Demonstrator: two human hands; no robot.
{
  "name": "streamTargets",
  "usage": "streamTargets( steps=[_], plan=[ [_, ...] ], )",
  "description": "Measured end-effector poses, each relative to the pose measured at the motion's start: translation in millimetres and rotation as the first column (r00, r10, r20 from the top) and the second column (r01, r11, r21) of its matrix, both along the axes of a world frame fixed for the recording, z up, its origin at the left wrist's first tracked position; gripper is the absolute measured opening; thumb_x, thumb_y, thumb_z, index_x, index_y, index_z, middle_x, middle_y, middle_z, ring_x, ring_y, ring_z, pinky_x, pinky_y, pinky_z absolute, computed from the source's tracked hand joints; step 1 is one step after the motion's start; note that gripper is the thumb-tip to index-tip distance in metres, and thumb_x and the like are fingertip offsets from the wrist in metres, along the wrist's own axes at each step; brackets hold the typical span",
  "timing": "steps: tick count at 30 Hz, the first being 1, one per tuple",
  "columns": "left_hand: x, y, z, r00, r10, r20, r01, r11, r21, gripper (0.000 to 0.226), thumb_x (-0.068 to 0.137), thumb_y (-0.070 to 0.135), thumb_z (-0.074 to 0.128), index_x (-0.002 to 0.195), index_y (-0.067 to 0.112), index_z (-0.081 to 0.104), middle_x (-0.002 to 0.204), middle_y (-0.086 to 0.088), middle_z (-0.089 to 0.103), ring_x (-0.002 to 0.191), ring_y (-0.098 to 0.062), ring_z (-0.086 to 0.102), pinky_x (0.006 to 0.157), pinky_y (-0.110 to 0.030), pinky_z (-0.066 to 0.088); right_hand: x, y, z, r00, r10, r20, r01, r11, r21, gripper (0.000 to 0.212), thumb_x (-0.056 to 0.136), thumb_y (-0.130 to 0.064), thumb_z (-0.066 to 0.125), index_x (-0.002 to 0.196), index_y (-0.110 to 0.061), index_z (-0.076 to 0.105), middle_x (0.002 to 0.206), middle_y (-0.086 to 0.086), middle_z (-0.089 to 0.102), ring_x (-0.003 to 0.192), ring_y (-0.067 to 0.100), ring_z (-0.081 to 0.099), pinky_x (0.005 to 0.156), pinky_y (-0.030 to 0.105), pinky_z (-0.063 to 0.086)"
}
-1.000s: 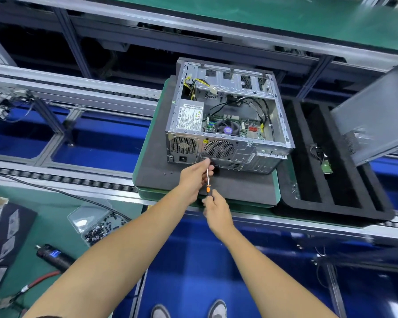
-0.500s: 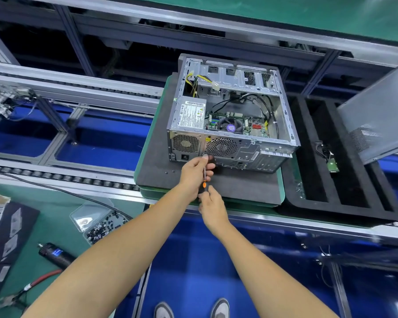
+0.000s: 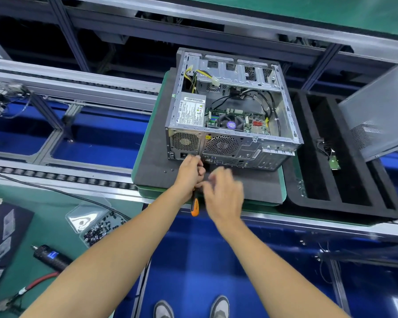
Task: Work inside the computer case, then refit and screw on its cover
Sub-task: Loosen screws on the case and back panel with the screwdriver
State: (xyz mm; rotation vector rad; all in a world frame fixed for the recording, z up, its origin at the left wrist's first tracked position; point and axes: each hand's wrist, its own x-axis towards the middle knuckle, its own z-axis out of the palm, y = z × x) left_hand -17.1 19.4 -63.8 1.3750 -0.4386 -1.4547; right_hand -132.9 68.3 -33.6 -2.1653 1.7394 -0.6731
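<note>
Steel case [image 3: 230, 143] open-topped around motherboard [image 3: 234, 121]; left hand [image 3: 190, 173] gripping screwdriver [image 3: 195, 206], right hand [image 3: 224, 195] loose-fingered.

Silver computer case [image 3: 233, 111], upper middle of frame, lying open-side up with board and cables exposed. Grey perforated cover [image 3: 377, 115] off, tilted at right edge.

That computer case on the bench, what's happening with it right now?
A person stands over the open computer case, which lies on a dark foam mat. The left hand grips an orange-handled screwdriver at the case's rear panel. The right hand, blurred, hovers beside it. The cover is off, leaning at the right.
</note>
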Motion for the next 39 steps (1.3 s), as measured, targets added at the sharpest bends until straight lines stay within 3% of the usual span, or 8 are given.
streamTargets(
  steps=[2,5,7,9,12,16,23,39],
  plan=[
    [3,3,-4,0.998,-0.055,0.038,0.056,0.998,-0.033,0.023,0.108,0.027,0.040,0.089,0.016,0.045,0.055,0.001,0.039,0.041,-0.011,0.024,0.038,-0.019,0.017,-8,-34,25,0.991,-0.064,0.121,0.107,0.913,-0.394,0.029,0.080,-0.037,0.059,0.101,-0.017,0.058,0.104,0.004,0.055,0.098,0.026,0.050,0.086,0.041,0.034],
    [1,5,-7,0.985,-0.132,0.108,0.140,0.988,-0.071,0.025,0.109,0.028,0.041,0.092,0.012,0.049,0.055,0.001,0.042,0.039,-0.011,0.026,0.038,-0.020,0.020,-21,-100,69,0.990,-0.131,0.046,0.135,0.841,-0.524,0.042,0.079,-0.045,0.058,0.112,-0.019,0.057,0.114,0.008,0.051,0.108,0.025,0.042,0.094,0.043,0.032],
    [-3,2,-5,0.981,-0.144,0.128,0.155,0.985,-0.082,0.027,0.110,0.029,0.041,0.092,0.011,0.051,0.055,0.001,0.043,0.038,-0.010,0.026,0.038,-0.018,0.021,-26,-136,92,0.983,-0.078,-0.164,0.012,0.929,-0.370,0.049,0.081,-0.055,0.044,0.113,-0.020,0.058,0.111,0.008,0.057,0.103,0.027,0.048,0.089,0.042,0.032],
    [-7,-2,-5,0.984,-0.127,0.127,0.139,0.986,-0.088,0.027,0.110,0.029,0.041,0.093,0.011,0.052,0.056,0.001,0.043,0.038,-0.009,0.025,0.037,-0.018,0.021,-30,-156,102,0.924,0.139,-0.356,-0.144,0.990,0.013,0.057,0.085,-0.059,0.025,0.113,-0.022,0.059,0.108,0.010,0.065,0.094,0.029,0.055,0.082,0.041,0.034],
    [-9,-6,-6,0.986,-0.115,0.120,0.125,0.989,-0.083,0.026,0.110,0.028,0.041,0.097,0.009,0.053,0.056,0.001,0.045,0.038,-0.009,0.026,0.038,-0.019,0.020,-36,-168,97,0.652,0.434,-0.621,-0.259,0.898,0.355,0.037,0.104,-0.023,0.034,0.139,-0.031,0.044,0.124,0.017,0.061,0.101,0.034,0.058,0.083,0.044,0.050],
    [-7,-7,-4,0.994,-0.042,0.096,0.049,0.996,-0.077,0.027,0.110,0.027,0.041,0.096,0.009,0.055,0.054,0.003,0.047,0.037,-0.008,0.025,0.037,-0.019,0.019,-34,-173,98,0.617,0.503,-0.605,-0.330,0.863,0.381,0.061,0.097,0.006,0.039,0.147,-0.029,0.031,0.105,0.017,0.053,0.089,0.033,0.051,0.074,0.042,0.046],
    [-6,-8,0,0.994,-0.029,0.105,0.035,0.998,-0.053,0.029,0.110,0.029,0.044,0.099,0.009,0.061,0.055,0.002,0.048,0.038,-0.007,0.027,0.037,-0.021,0.020,-40,-182,89,0.604,0.538,-0.588,-0.357,0.842,0.404,0.049,0.108,-0.014,0.029,0.136,-0.053,0.036,0.125,0.016,0.055,0.103,0.034,0.053,0.085,0.045,0.048],
    [-9,-6,6,0.987,-0.065,0.149,0.071,0.997,-0.035,0.031,0.110,0.029,0.044,0.106,0.007,0.065,0.058,-0.002,0.049,0.041,-0.009,0.028,0.037,-0.020,0.022,-42,-185,85,0.640,0.529,-0.558,-0.357,0.847,0.394,0.047,0.108,-0.014,0.029,0.134,-0.052,0.037,0.124,0.017,0.057,0.098,0.032,0.052,0.081,0.043,0.047]
  ],
)
